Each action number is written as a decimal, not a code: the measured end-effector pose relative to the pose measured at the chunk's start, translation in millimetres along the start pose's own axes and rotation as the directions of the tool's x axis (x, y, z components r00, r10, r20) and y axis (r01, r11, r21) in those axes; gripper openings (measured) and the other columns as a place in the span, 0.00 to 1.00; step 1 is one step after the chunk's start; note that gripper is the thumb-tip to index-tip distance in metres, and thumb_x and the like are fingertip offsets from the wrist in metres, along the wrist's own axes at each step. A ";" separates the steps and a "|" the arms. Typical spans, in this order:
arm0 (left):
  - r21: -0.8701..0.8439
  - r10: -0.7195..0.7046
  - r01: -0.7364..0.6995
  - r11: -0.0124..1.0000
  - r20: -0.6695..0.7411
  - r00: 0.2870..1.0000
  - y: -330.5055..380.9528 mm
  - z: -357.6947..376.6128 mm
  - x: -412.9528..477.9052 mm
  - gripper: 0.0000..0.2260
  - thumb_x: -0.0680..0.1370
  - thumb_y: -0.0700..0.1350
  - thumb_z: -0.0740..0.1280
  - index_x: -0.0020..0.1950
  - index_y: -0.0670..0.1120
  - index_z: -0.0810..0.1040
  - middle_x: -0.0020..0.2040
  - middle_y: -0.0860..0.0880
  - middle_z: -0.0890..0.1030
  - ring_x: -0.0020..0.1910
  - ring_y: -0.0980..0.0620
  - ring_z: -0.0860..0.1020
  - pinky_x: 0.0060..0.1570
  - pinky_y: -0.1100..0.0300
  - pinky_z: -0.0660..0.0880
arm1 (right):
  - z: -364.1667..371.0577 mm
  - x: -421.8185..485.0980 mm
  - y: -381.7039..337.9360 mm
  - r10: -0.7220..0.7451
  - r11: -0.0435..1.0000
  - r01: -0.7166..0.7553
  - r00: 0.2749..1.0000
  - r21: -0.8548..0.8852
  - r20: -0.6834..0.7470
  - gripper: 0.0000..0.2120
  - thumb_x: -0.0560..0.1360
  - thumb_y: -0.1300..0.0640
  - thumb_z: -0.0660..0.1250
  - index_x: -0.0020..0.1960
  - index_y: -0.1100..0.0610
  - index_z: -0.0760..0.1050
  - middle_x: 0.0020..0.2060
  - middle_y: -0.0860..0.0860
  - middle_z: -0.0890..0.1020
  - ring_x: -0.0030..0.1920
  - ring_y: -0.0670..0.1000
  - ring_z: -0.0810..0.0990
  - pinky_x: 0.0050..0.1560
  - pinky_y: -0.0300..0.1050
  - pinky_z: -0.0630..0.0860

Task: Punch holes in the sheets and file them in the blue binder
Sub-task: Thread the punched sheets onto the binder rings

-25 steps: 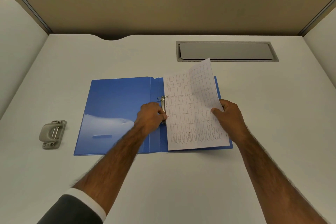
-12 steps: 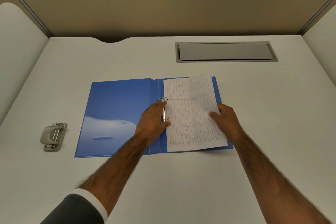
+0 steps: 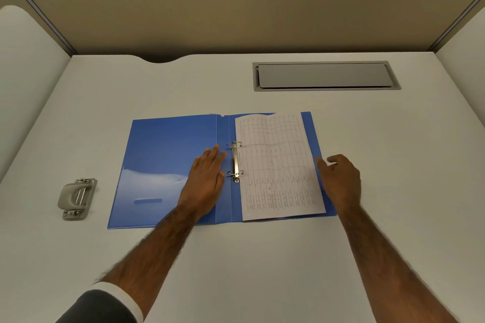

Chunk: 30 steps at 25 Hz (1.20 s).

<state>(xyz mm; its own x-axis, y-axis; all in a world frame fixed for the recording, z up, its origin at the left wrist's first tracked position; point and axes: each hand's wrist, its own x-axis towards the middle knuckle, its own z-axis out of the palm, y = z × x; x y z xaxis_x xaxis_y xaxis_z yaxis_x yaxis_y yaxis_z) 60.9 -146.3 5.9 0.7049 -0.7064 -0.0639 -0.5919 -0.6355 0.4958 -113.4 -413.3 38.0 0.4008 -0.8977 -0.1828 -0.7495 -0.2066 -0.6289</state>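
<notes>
Blue binder (image 3: pixel 162 160): open on desk (image 3: pixel 236 265), sheets (image 3: pixel 278 165) on right half, seemingly on rings (image 3: pixel 235 162)
Left hand (image 3: pixel 206 178): flat on left cover, fingers straight
Right hand (image 3: pixel 341 181): loosely curled, empty
Risk: rings ajar, sheets slip off

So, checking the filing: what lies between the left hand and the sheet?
Head view: the metal ring mechanism of the blue binder lies between left hand and sheet.
</notes>
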 end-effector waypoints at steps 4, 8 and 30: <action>-0.130 -0.088 0.065 0.989 -0.179 0.980 7.6 -20.7 31.0 0.15 0.83 0.44 0.56 0.68 0.46 0.75 0.66 0.46 0.76 0.65 0.48 0.72 0.66 0.55 0.66 | 15.2 -50.9 -34.8 -0.276 0.940 0.232 0.948 -0.251 -0.156 0.21 0.76 0.37 0.59 0.45 0.56 0.73 0.41 0.51 0.77 0.41 0.54 0.78 0.37 0.45 0.70; -0.061 -0.295 0.297 0.953 0.036 0.955 31.2 -45.5 79.7 0.25 0.79 0.66 0.55 0.37 0.46 0.72 0.35 0.50 0.76 0.35 0.51 0.74 0.34 0.57 0.69 | 77.9 -98.2 -82.2 -0.341 0.812 0.387 0.922 -0.437 0.182 0.31 0.74 0.29 0.53 0.48 0.56 0.75 0.42 0.52 0.79 0.39 0.51 0.76 0.36 0.45 0.71; 0.177 -0.355 0.326 0.929 0.169 0.919 32.7 -26.7 111.4 0.22 0.76 0.66 0.61 0.49 0.47 0.75 0.46 0.50 0.78 0.46 0.50 0.75 0.60 0.46 0.70 | 127.7 -102.1 -101.9 -0.238 0.815 0.383 0.906 -0.436 0.350 0.24 0.81 0.41 0.51 0.47 0.56 0.79 0.38 0.50 0.79 0.35 0.48 0.73 0.35 0.42 0.71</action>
<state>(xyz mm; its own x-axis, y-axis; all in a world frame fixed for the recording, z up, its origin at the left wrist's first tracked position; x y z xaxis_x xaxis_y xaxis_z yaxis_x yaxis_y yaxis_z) 130.5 -237.5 38.1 0.7922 -0.4763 -0.3816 -0.3886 -0.8758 0.2863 -10.7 -251.0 24.2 0.7262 -0.6279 -0.2800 -0.6868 -0.6814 -0.2531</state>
